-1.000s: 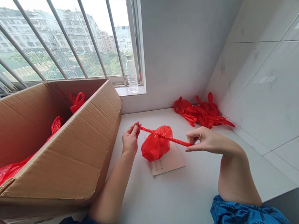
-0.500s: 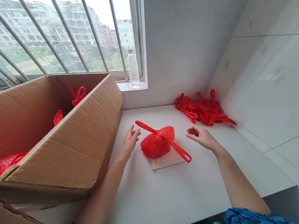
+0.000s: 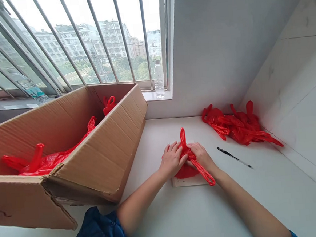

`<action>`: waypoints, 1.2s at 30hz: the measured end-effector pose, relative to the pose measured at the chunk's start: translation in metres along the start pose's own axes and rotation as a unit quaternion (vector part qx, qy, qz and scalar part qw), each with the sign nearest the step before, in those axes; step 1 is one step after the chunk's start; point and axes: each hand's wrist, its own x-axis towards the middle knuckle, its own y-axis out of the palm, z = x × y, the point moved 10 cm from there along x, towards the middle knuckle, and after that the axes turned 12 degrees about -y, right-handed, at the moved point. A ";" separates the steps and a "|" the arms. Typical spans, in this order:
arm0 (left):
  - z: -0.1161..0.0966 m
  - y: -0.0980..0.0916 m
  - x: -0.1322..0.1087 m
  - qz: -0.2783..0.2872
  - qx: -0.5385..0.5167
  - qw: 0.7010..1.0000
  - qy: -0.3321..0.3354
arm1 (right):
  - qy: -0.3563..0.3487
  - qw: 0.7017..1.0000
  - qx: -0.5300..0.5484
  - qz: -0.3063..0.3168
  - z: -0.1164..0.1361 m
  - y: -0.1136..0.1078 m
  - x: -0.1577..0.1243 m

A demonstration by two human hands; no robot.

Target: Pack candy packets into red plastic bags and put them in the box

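Note:
A knotted red plastic bag (image 3: 186, 171) with two loop handles sits on a white notebook or pad (image 3: 191, 182) on the white tabletop. My left hand (image 3: 173, 159) lies over the bag's left side, its thumb pressing in near the knot. From the right, my right hand (image 3: 202, 158) clasps the other side, its fingertips partly hidden behind the bag. One loop stands up between my hands. The other hangs toward me over the pad's edge. To the right of my right hand lies a black pen (image 3: 234, 157).
An open cardboard box (image 3: 103, 152) on the left contains several red bags (image 3: 52, 161). More red bags (image 3: 237, 125) lie in a heap by the right wall. A clear bottle (image 3: 159, 79) stands on the barred window's sill, and another bottle (image 3: 37, 92) leans farther left.
Both my hands have come inward from either side onto the bag. One loop handle now points upward. The view has shifted left, and the pen now shows.

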 end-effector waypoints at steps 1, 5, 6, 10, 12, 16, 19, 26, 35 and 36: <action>0.002 0.004 -0.002 -0.003 0.008 1.000 0.003 | -0.002 1.000 -0.014 -0.001 -0.001 0.003 -0.003; 0.011 0.012 -0.006 -0.016 0.016 1.000 0.003 | -0.005 0.998 -0.054 0.020 -0.003 0.015 -0.010; 0.013 0.013 -0.006 -0.018 0.015 1.000 0.003 | -0.005 0.998 -0.058 0.029 -0.004 0.019 -0.010; 0.018 0.015 -0.002 -0.019 0.003 1.000 0.007 | 0.012 0.996 -0.066 0.052 -0.008 0.029 -0.009; 0.021 0.017 0.001 -0.017 -0.006 1.000 0.004 | 0.026 0.996 -0.067 0.062 -0.012 0.032 -0.008; 0.023 0.021 0.005 -0.007 -0.022 1.000 0.004 | 0.049 0.994 -0.057 0.079 -0.017 0.037 -0.010; 0.023 0.022 0.004 0.000 -0.029 1.000 0.006 | 0.053 0.994 -0.044 0.083 -0.018 0.039 -0.012; 0.025 0.022 0.005 0.007 -0.050 0.999 0.005 | 0.052 0.993 -0.030 0.099 -0.018 0.045 -0.013; 0.024 0.023 0.005 0.004 -0.037 0.999 0.012 | 0.057 0.993 -0.028 0.104 -0.020 0.048 -0.015; 0.024 0.023 0.004 0.004 -0.035 0.999 0.012 | 0.057 0.993 -0.027 0.104 -0.020 0.048 -0.016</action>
